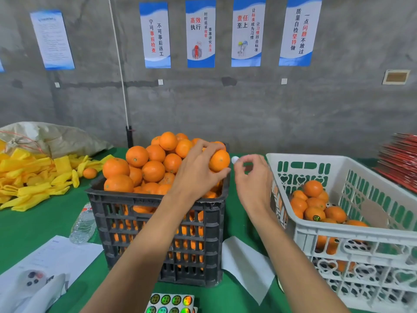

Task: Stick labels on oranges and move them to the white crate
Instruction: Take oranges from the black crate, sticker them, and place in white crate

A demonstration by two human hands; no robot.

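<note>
My left hand (pixel 198 168) grips an orange (pixel 219 160) at the top right corner of the black crate (pixel 158 236), which is heaped with oranges (pixel 155 163). My right hand (pixel 252 175) hovers just right of that orange and pinches a small round label (pixel 235 159) between thumb and finger, its pale side toward me. The white crate (pixel 338 233) stands to the right with several oranges (pixel 316 204) inside, one showing a dark round label. A sheet of shiny round labels (pixel 171 302) lies at the near edge.
A green cloth (pixel 33 224) covers the table. Yellow foam nets (pixel 33 177) and one loose orange (pixel 89 173) lie at the left, a plastic bottle (pixel 83 224) beside the black crate, papers (pixel 54 256) at near left, white backing paper (pixel 248 265) between crates, red stacked items (pixel 399 159) far right.
</note>
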